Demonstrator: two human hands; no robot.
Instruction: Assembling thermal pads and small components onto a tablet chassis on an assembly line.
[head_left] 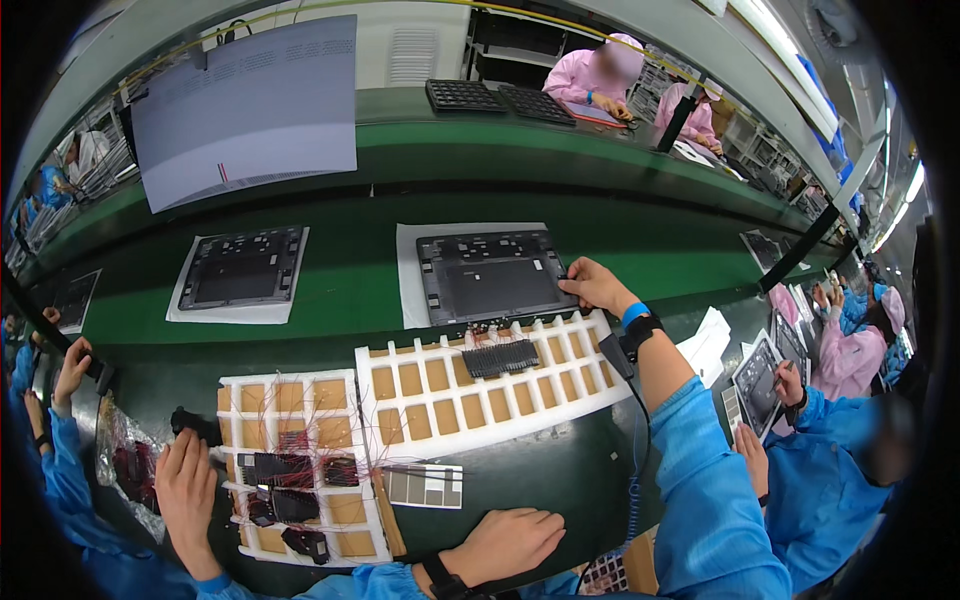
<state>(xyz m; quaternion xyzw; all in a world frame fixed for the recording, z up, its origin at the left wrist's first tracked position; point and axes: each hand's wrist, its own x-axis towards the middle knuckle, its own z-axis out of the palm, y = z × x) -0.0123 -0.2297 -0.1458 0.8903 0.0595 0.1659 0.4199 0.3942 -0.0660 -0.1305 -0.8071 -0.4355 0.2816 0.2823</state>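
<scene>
My right hand (597, 285) reaches to the right edge of a dark tablet housing (500, 285). Its thumb and fingers are pinched together there, and what lies between them is too small to make out. Under the housing is a white sheet (411, 270). My left hand (510, 545) rests palm down near the bench's front edge, fingers loosely bent, holding nothing visible. Just beyond it lies a card with grey and beige squares (425, 486). Between my hands stretches a white foam tray (450, 438), with a row of thin black parts (502, 358) and fine wires in its far compartments.
A second foam tray (305, 410) holds black parts with tangled red wires. A co-worker's hand (185, 490) touches a black object (195, 425) beside it. Another tablet housing (243, 268) lies left. A screen (245, 115) hangs above. Right, a co-worker (830, 460) handles a tablet.
</scene>
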